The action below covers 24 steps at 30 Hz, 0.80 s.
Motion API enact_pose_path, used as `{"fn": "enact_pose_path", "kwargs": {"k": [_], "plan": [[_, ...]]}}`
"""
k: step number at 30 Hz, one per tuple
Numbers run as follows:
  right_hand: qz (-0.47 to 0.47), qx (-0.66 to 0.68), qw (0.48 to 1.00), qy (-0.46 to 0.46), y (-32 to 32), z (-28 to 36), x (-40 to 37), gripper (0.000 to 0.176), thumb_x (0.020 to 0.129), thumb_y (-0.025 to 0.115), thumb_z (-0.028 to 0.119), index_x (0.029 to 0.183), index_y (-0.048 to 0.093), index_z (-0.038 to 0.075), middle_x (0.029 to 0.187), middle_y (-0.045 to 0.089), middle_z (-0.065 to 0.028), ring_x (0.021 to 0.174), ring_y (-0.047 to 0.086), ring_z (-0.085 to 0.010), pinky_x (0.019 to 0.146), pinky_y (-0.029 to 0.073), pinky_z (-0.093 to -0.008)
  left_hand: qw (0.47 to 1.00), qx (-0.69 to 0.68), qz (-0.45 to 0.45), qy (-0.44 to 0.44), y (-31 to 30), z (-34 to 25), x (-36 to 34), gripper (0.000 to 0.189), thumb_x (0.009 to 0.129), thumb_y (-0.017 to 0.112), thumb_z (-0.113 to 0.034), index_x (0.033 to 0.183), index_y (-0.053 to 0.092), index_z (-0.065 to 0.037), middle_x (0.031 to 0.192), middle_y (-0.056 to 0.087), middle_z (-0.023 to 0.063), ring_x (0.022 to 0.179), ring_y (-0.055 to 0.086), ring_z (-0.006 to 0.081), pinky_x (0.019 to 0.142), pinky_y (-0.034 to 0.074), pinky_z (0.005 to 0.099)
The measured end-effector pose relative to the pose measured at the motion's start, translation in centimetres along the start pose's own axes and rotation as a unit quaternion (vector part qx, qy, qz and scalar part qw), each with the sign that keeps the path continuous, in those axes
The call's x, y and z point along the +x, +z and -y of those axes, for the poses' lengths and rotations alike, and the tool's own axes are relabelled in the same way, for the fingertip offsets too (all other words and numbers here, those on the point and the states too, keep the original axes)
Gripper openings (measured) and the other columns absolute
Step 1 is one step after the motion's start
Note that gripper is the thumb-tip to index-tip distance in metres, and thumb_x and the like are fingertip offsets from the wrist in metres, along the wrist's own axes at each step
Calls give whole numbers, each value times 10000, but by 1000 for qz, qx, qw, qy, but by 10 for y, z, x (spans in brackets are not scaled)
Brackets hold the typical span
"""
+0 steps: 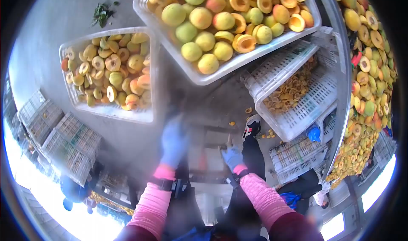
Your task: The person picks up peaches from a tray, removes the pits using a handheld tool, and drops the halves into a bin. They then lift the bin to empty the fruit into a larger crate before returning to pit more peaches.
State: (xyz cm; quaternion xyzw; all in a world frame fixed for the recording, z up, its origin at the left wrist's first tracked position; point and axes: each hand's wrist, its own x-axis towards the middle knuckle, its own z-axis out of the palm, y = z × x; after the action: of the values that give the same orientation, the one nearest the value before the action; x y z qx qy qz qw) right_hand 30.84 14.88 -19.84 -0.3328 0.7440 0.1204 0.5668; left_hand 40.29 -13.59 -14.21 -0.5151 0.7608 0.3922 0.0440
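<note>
My left hand (173, 142), in a pale blue glove, is smeared by motion, so its fingers do not show clearly. It is just below the right corner of a white crate (111, 112) of apricot halves (113, 62). My right hand (232, 157), gloved alike, is closed in front of my body, with a short thin light-coloured piece (229, 140) standing up at its fingers. What that piece belongs to is too blurred to name. Ahead, a larger white crate (199, 78) holds whole apricots (200, 18) and cut halves (245, 43).
Right of me, a metal-edged table (345, 71) bears a long heap of apricots (366, 100). Below its edge, a tilted crate (289, 128) holds dried-looking pieces (289, 90). Stacked crates (70, 137) stand left. Leaves (102, 14) lie on the floor. Other people (304, 188) are nearby.
</note>
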Motion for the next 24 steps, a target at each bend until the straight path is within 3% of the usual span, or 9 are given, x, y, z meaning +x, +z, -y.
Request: {"fn": "enact_pose_path", "kwargs": {"k": [3, 4, 6, 7, 9, 13, 15, 18, 24], "plan": [[-27, -25, 996, -78, -10, -14, 11, 353, 849, 551, 370, 1046, 602, 81, 950, 617, -227, 917, 599, -386, 770, 483, -444, 997, 1, -28, -72, -24, 8, -20, 473, 760, 686, -96, 1203, 535, -24, 1124, 590, 188, 1010, 571, 366, 884, 457, 407], [-29, 139, 990, 15, -24, -5, 13, 343, 852, 557, 355, 1051, 604, 80, 952, 621, -226, 910, 594, -391, 776, 473, -449, 996, 22, -55, -59, -33, 11, -18, 480, 760, 686, -94, 1208, 529, -22, 1139, 587, 180, 1012, 572, 360, 885, 456, 403], [-69, 88, 991, -75, -27, -6, 8, 289, 877, 504, 221, 1137, 563, 109, 949, 595, -195, 841, 600, -367, 710, 494, -438, 976, 145, -157, 48, -53, 5, -2, 509, 754, 702, -116, 1218, 521, -13, 1176, 579, 159, 1047, 557, 345, 914, 438, 404], [-87, 61, 987, -122, -32, -3, 6, 299, 890, 478, 154, 1180, 542, 124, 947, 582, -180, 807, 604, -354, 677, 505, -432, 978, 102, -173, -62, -56, 19, 3, 548, 749, 722, -158, 1233, 510, -13, 1195, 568, 166, 1096, 525, 347, 942, 416, 410], [3, 115, 993, -18, -42, 6, 10, 307, 884, 491, 157, 1184, 539, 112, 997, 580, -174, 880, 600, -332, 714, 508, -414, 974, 102, -196, -57, -66, 40, 29, 602, 744, 735, -249, 1243, 497, -10, 1210, 555, 179, 1140, 490, 356, 963, 394, 421], [-37, 139, 986, -85, -75, 33, 10, 295, 879, 517, 166, 1163, 562, 103, 1016, 597, -170, 920, 600, -333, 783, 497, -393, 980, 155, -35, -122, -48, 73, 59, 654, 686, 744, -371, 1191, 513, -25, 1055, 591, 186, 1014, 551, 366, 893, 427, 454], [-94, 134, 979, -120, -84, 39, 19, 289, 887, 524, 189, 1158, 569, 101, 1028, 611, -167, 933, 603, -342, 795, 494, -390, 980, 164, 12, -113, -28, 84, 54, 338, 795, 623, -355, 943, 624, -52, 871, 579, 179, 882, 568, 340, 781, 453, 434], [-37, 203, 978, -35, -107, 66, 39, 318, 903, 539, 262, 1159, 564, 76, 1039, 623, -192, 981, 598, -347, 837, 474, -389, 986, 100, -66, -117, -14, 111, 48, 302, 802, 622, -350, 910, 607, -69, 809, 591, 168, 779, 592, 349, 697, 475, 444], [-31, 296, 951, -83, -153, 104, 33, 313, 912, 529, 268, 1127, 559, 42, 1010, 631, -196, 962, 612, -326, 806, 481, -343, 986, 71, 42, -146, -23, 135, 42, 438, 719, 662, -361, 1056, 577, -96, 944, 627, 127, 871, 610, 325, 757, 471, 440]]}}
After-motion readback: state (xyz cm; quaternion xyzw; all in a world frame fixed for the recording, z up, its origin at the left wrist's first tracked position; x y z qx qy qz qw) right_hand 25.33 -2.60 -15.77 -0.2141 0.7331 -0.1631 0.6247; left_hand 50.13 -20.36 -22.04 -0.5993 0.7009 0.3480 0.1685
